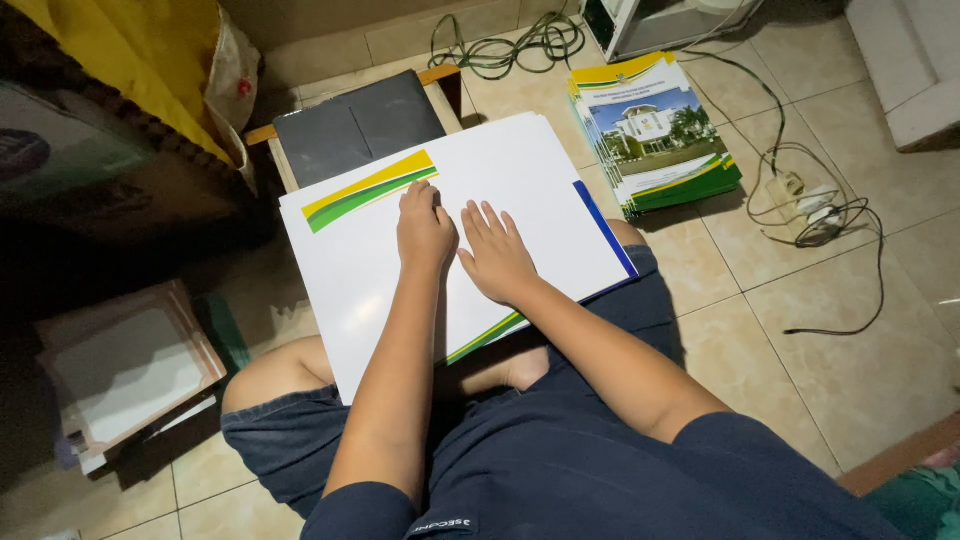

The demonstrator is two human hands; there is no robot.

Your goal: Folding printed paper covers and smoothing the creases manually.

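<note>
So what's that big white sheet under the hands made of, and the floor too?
The white sheet looks like glossy card or coated paper: it lies flat and smooth, with a faint sheen and printed yellow-green stripes. Both the left hand and right hand press flat on it. The floor looks like glazed ceramic tile: beige squares, shiny, with thin grout lines.

Beige tiled floor, with a stack of printed covers, tangled cables (also coiled green cord).
</note>
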